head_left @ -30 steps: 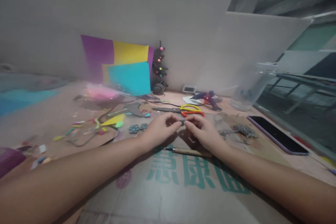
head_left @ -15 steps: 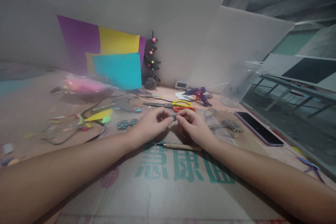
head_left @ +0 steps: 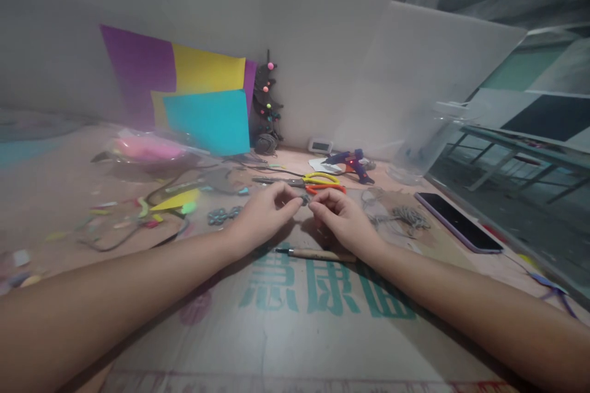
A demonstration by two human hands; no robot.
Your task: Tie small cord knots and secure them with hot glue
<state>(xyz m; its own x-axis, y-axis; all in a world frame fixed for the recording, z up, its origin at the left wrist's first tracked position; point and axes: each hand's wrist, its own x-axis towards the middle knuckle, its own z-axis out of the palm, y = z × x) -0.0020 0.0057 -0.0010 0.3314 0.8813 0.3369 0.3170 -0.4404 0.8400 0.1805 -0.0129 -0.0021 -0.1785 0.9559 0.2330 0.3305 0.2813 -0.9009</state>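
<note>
My left hand (head_left: 267,212) is closed in a pinch on a small dark grey piece (head_left: 305,200), too small to make out its kind. My right hand (head_left: 338,215) faces it, thumb and forefinger pinched together at the piece's other side; whether they grip it is unclear. Below both hands lies a wooden-handled craft knife (head_left: 318,254), its dark tip pointing left. Left of my left hand sits a cluster of grey-blue looped pieces (head_left: 224,215). A tangle of grey cord (head_left: 408,218) lies to the right of my right hand.
Beyond my hands are scissors (head_left: 322,180) with yellow and orange handles and a blue glue gun (head_left: 353,164). A phone (head_left: 456,223) lies at right near the table's edge. Scraps and a yellow piece (head_left: 173,201) lie left. A dark beaded ornament (head_left: 268,104) stands against the wall.
My right fingertips have drawn slightly away from my left ones, widening the small gap around the grey piece. The camera view has shifted a little; the objects on the table stay put.
</note>
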